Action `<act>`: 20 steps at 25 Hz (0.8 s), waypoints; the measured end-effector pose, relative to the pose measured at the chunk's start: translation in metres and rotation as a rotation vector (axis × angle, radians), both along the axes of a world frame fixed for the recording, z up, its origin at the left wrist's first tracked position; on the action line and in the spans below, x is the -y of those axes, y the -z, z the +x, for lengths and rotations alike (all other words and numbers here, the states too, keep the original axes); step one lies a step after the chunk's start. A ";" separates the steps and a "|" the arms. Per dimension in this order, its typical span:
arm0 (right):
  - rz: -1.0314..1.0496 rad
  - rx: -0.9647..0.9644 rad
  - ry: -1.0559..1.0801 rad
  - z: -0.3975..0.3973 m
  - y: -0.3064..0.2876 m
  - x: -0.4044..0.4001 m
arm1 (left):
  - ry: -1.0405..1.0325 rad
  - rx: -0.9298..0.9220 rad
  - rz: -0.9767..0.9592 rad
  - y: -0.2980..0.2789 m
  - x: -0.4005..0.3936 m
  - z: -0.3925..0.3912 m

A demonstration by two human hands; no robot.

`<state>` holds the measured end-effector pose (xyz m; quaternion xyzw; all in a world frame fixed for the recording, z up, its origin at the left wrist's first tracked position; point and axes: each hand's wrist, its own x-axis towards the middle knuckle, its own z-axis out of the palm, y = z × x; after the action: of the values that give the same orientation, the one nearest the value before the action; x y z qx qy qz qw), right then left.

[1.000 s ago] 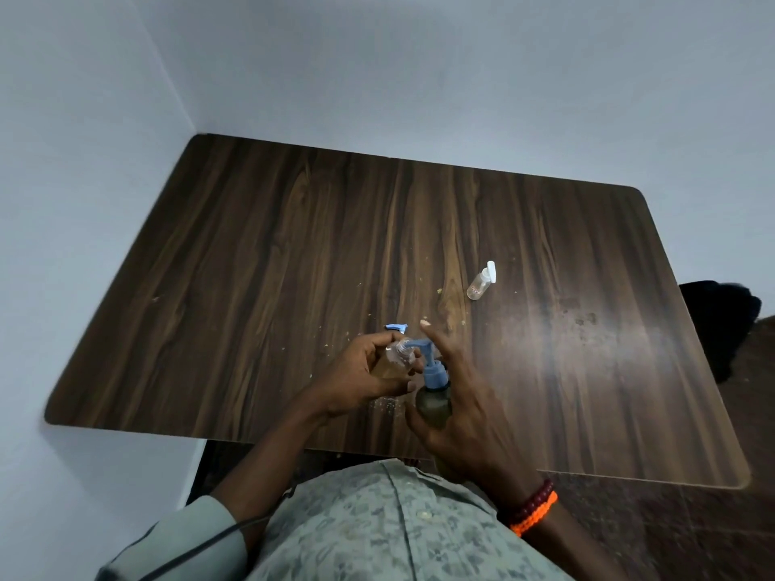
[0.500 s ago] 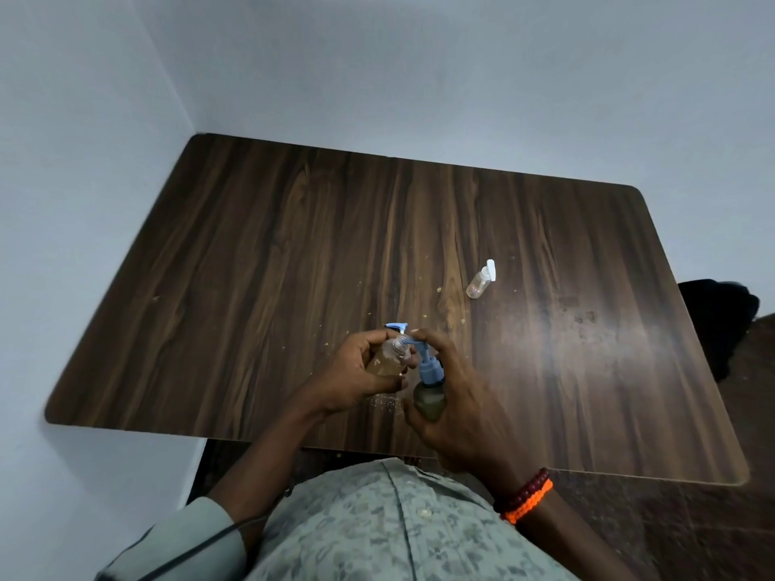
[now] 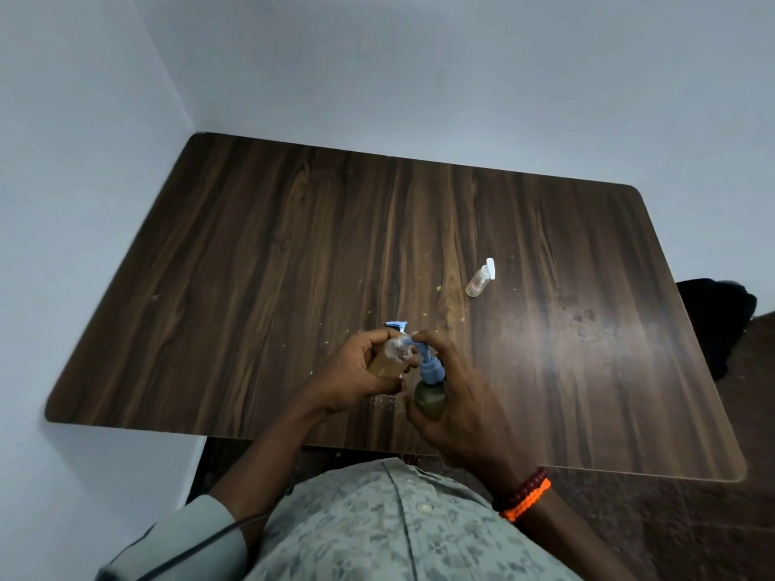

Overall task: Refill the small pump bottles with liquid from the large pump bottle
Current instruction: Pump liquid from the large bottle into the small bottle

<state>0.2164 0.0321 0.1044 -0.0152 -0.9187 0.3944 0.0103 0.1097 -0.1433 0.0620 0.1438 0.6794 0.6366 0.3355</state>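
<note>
My left hand [image 3: 356, 371] grips a small clear bottle [image 3: 388, 358] holding amber liquid, its neck uncapped and tilted toward the right. My right hand [image 3: 461, 404] is wrapped around the large dark-green pump bottle [image 3: 430, 398], with a finger pressed down on its blue pump head [image 3: 427, 362]. The blue spout touches the small bottle's mouth. A loose blue pump cap [image 3: 396, 326] lies on the table just beyond my left hand. Another small clear bottle [image 3: 480, 278] with a white pump stands apart, farther back and to the right.
The dark wood table [image 3: 251, 245] sits in a corner, with white walls at the left and back. Crumbs and small wet spots dot the surface near my hands. A dark object [image 3: 713, 312] sits off the table's right edge.
My right forefinger, raised a second ago, has come down onto the blue pump head. Both bottles have stayed in place near the front edge.
</note>
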 end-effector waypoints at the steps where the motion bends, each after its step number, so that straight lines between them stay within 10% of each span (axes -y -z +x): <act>1: 0.009 0.004 0.013 0.001 0.000 0.000 | 0.004 -0.004 -0.007 0.000 -0.001 0.002; 20: -0.041 0.033 0.002 -0.001 0.003 0.000 | 0.029 -0.006 -0.031 -0.004 0.002 0.003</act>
<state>0.2149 0.0325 0.1010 -0.0229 -0.9105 0.4128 -0.0048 0.1128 -0.1456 0.0664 0.1502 0.6880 0.6206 0.3449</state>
